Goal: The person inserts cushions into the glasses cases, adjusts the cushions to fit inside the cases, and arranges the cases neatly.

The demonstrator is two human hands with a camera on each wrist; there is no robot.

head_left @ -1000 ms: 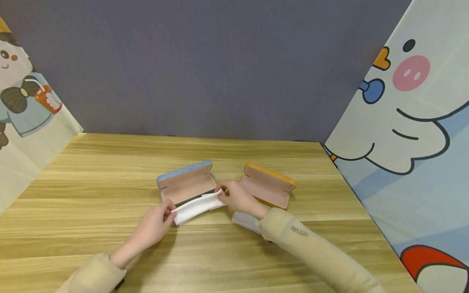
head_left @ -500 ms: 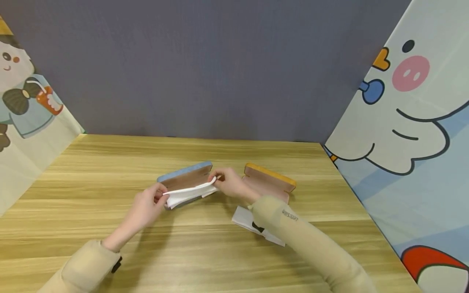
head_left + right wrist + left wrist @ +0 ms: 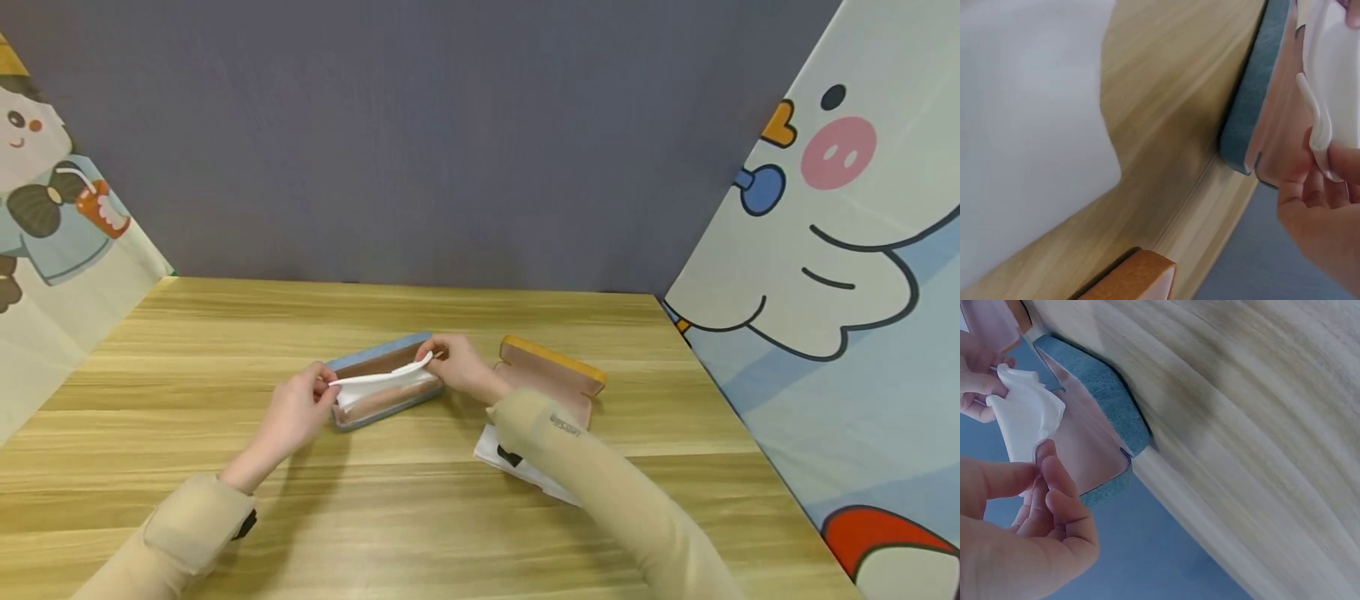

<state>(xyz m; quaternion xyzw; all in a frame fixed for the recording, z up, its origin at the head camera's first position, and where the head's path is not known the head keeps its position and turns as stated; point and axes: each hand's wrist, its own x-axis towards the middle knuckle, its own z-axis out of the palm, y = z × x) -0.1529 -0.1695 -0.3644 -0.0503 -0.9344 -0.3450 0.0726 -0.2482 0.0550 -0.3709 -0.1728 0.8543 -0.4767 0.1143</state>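
Note:
A folded white cloth (image 3: 378,386) is stretched between both hands over an open blue glasses case (image 3: 390,410) with a pinkish lining. My left hand (image 3: 302,406) pinches the cloth's left end between thumb and fingers. At the other end, my right hand (image 3: 459,365) pinches the cloth near the case's right side. The left wrist view shows the cloth (image 3: 1025,412) sagging in front of the case's lining (image 3: 1085,444). In the right wrist view, a folded edge of the cloth (image 3: 1317,119) is held by the thumb and fingertips of the right hand (image 3: 1329,212).
An open orange glasses case (image 3: 553,367) stands to the right, partly behind the right forearm. A second white cloth (image 3: 491,450) lies on the wooden table (image 3: 420,517) under the right sleeve. A grey panel (image 3: 420,150) rises behind the table, with printed cartoon sheets (image 3: 855,275) at the sides.
Both hands have carried the white cloth away from me and slightly left, from in front of the blue case to over it. The case's front edge now shows below the cloth.

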